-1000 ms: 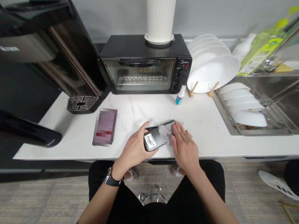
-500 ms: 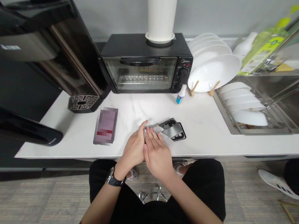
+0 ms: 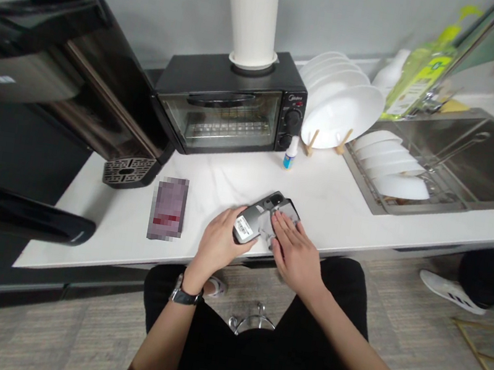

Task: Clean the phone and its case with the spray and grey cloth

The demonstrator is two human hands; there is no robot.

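Note:
A grey smartphone lies back-up on the white counter, a white label at its lower left end and a camera at its upper end. My left hand grips that labelled end between thumb and fingers. Under my right hand is a thin grey cloth, held down by the close-set fingers at the phone's right side. A dark edge shows beyond the fingertips; whether it belongs to a second phone or a case I cannot tell. Behind them stands a small spray bottle with a blue label.
To the left lies a blurred-out purple packet. At the back stand a toaster oven, racked white plates and a black drinks machine. A sink with stacked bowls is on the right. Another person's shoe shows below.
My right hand has moved right with the cloth, from the phone's lower left end towards the camera side. The hands have parted, so the white label now shows.

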